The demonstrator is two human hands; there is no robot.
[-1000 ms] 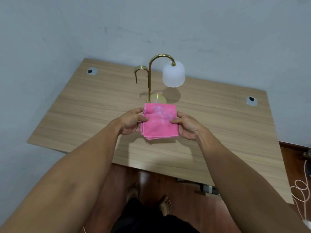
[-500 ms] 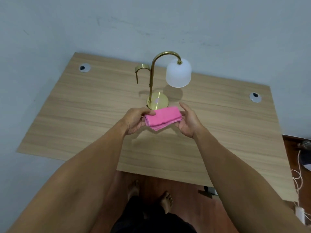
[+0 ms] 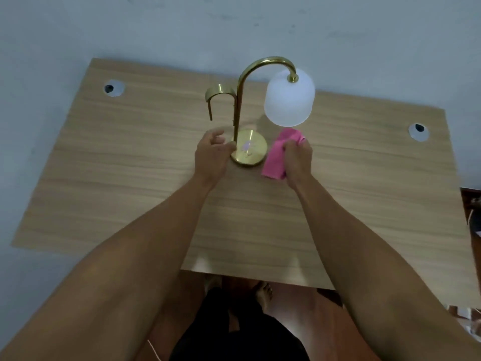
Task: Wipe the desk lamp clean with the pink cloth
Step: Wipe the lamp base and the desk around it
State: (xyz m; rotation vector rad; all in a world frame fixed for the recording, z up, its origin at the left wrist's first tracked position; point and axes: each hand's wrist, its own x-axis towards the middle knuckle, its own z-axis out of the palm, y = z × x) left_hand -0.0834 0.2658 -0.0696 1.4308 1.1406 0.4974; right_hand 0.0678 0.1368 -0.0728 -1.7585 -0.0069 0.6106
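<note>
Here the desk lamp stands mid-bench; the right hand grips the pink cloth right of its base, the left hand loosely spread against the base's left edge.

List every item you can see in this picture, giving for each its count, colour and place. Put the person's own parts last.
desk: one, light wood grain, against the wall
cable holes: two, grey-rimmed, far left and far right of the desk
desk lamp: one, brass with frosted white shade, centre back of the desk
pink cloth: one, folded, right of the lamp base
wall: pale blue-grey, behind the desk
floor: reddish wood, under the desk
feet: bare, on the floor
left hand: open, at the base's left edge
right hand: gripping the cloth
</note>
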